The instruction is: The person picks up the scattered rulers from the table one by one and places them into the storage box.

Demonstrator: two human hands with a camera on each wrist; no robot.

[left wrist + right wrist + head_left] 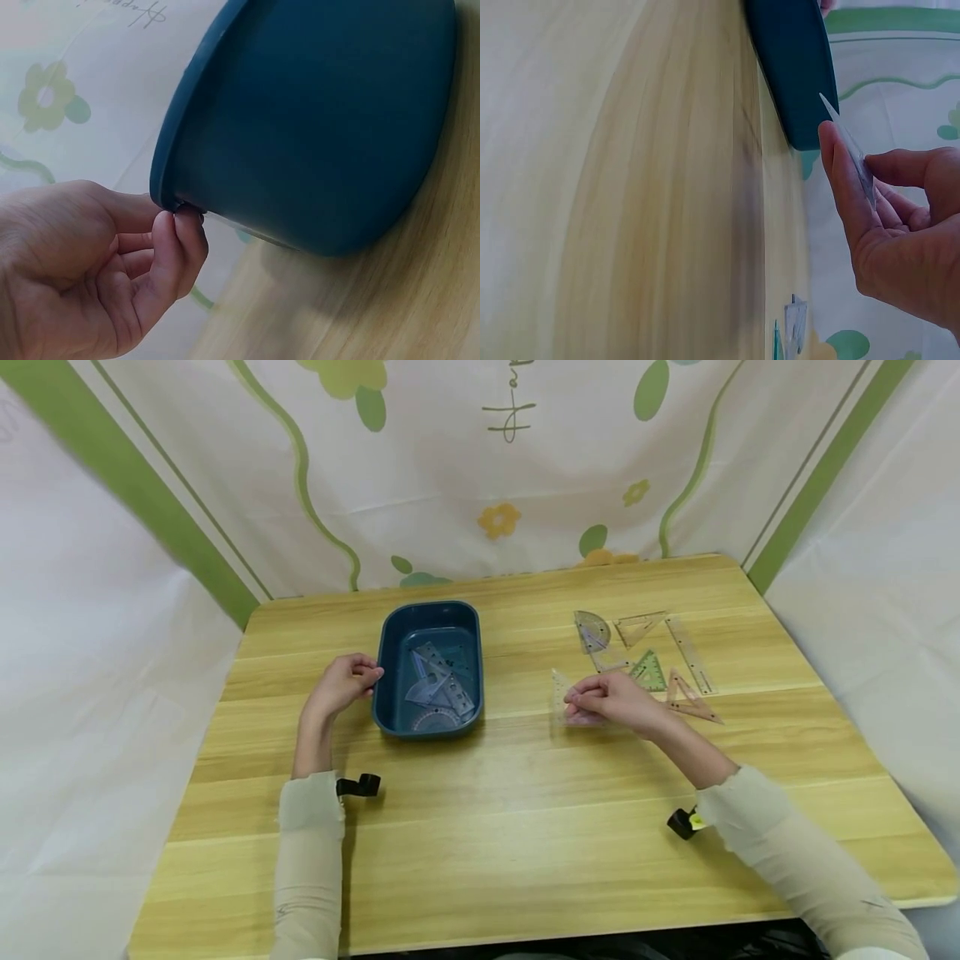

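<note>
My left hand [341, 685] pinches the left rim of a dark blue plastic bin [315, 127], thumb and curled fingers meeting at the edge. Inside the bin lie several clear rulers and protractors [435, 720], overlapping one another. Right of the bin, my right hand [618, 700] holds a clear set square [559, 697] between thumb and fingers, raised above the table. Seen edge-on in the right wrist view, the set square [853, 157] is a thin, tilted sliver. Behind the right hand, a green set square [649, 672] lies partly covered from the head view.
On the wooden table [480, 843], a protractor [592, 632], a clear set square [639, 627], a straight ruler [691, 653] and a pinkish set square [690, 698] lie grouped at the right. A printed curtain [435, 468] hangs along the far edge.
</note>
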